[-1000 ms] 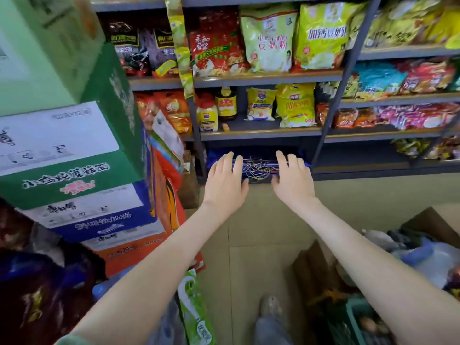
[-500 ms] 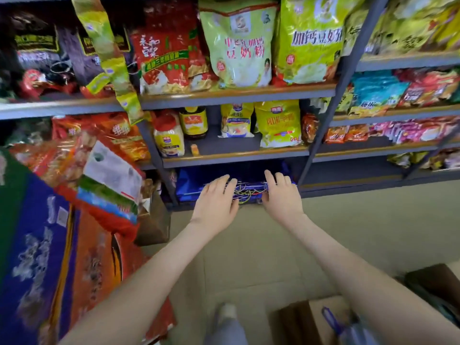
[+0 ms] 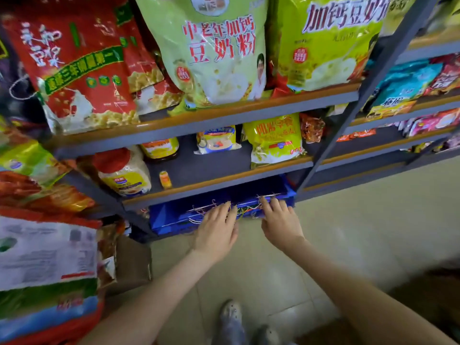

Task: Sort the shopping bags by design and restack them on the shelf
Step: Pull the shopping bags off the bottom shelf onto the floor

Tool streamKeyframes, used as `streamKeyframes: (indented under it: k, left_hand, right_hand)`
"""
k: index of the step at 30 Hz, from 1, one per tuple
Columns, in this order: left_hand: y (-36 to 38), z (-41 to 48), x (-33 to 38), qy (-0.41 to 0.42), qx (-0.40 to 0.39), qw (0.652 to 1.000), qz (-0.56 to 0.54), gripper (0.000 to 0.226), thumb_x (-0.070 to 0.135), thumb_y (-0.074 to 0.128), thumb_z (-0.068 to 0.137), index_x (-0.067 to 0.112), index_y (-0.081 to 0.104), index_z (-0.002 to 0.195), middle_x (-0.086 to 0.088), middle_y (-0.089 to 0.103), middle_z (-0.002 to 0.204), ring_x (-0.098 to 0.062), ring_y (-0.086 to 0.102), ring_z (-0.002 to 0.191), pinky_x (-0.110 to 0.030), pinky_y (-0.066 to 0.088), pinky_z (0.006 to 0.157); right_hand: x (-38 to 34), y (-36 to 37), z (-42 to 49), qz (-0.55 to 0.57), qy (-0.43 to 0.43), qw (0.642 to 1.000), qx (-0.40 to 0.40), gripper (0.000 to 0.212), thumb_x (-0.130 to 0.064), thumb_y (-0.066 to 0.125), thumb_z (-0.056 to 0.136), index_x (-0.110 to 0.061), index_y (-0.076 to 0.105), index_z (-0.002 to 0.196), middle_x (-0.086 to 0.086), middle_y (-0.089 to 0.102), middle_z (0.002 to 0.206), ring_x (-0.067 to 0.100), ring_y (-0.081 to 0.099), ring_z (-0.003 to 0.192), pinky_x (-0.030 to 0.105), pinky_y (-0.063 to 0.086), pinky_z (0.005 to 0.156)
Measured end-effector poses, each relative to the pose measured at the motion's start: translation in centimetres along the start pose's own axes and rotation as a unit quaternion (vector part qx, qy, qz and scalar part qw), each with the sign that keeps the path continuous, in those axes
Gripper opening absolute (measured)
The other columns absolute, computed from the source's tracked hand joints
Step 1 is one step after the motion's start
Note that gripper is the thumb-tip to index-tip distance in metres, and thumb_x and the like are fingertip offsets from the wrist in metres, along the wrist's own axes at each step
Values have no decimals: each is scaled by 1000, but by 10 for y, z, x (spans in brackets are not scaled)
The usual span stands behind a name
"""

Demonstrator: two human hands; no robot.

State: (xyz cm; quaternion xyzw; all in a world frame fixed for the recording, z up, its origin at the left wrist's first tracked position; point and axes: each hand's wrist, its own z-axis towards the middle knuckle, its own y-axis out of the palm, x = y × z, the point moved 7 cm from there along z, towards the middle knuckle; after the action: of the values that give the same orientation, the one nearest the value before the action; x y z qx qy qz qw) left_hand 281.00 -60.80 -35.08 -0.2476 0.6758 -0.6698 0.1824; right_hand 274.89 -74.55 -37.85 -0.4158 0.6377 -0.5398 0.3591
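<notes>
A flat stack of blue shopping bags (image 3: 171, 217) with white and coloured cord handles lies on the bottom shelf (image 3: 353, 181) of a grey rack. My left hand (image 3: 216, 230) rests palm down on the front of the stack, fingers straight over the cords. My right hand (image 3: 280, 220) lies on the stack's right part, fingers stretched onto the handles. The back of the stack is hidden under the shelf above.
Shelves above carry big green and red food pouches (image 3: 211, 51), a jar (image 3: 124, 173) and small packets. Stacked cartons (image 3: 44, 270) stand close on the left. A cardboard box (image 3: 423, 295) sits at the lower right. My shoe (image 3: 230, 317) is on the tiled floor.
I have moved closer to the rack, so the shelves fill more of the view. Both hands stay flat on the blue bags and have slid slightly deeper onto the stack.
</notes>
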Motion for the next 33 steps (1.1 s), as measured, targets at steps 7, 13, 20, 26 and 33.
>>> streamKeyframes:
  k: [7, 13, 20, 26, 33]
  left_hand:
    - [107, 51, -29, -30, -72, 997, -1, 58, 29, 81, 62, 9, 66, 115, -12, 65, 114, -28, 65, 100, -35, 53, 83]
    - [214, 85, -49, -84, -133, 987, -18, 59, 36, 36, 99, 14, 17, 150, -8, 18, 156, -26, 21, 141, -36, 17, 115]
    - [356, 135, -86, -106, -109, 988, -25, 59, 36, 35, 99, 14, 15, 150, -9, 15, 156, -26, 17, 142, -38, 15, 117]
    - [444, 181, -99, -56, -60, 997, 1, 69, 42, 41, 95, 17, 9, 151, -6, 7, 159, -23, 7, 145, -36, 2, 117]
    - [514, 245, -97, -14, 13, 999, 45, 74, 38, 45, 95, 17, 2, 152, -10, 2, 159, -25, 2, 146, -38, -2, 118]
  right_hand:
    - [27, 107, 72, -10, -20, 996, -83, 66, -31, 41, 97, -14, 8, 151, 17, 23, 153, 30, 30, 135, 40, 27, 108]
    - [46, 204, 132, 0, 0, 995, -99, 64, -32, 36, 99, -14, 5, 152, 12, 25, 152, 29, 23, 139, 39, 24, 110]
    - [50, 341, 196, 43, 48, 997, -51, 65, -28, 45, 95, -12, 14, 150, 14, 35, 144, 31, 35, 130, 39, 33, 103]
    - [48, 427, 255, 56, 25, 998, 4, 69, -21, 47, 94, -12, 10, 151, 11, 25, 153, 30, 26, 138, 39, 27, 108]
    - [80, 489, 318, 19, 17, 998, 54, 89, -22, 56, 90, -18, -9, 151, 8, 0, 159, 26, -3, 146, 39, 3, 117]
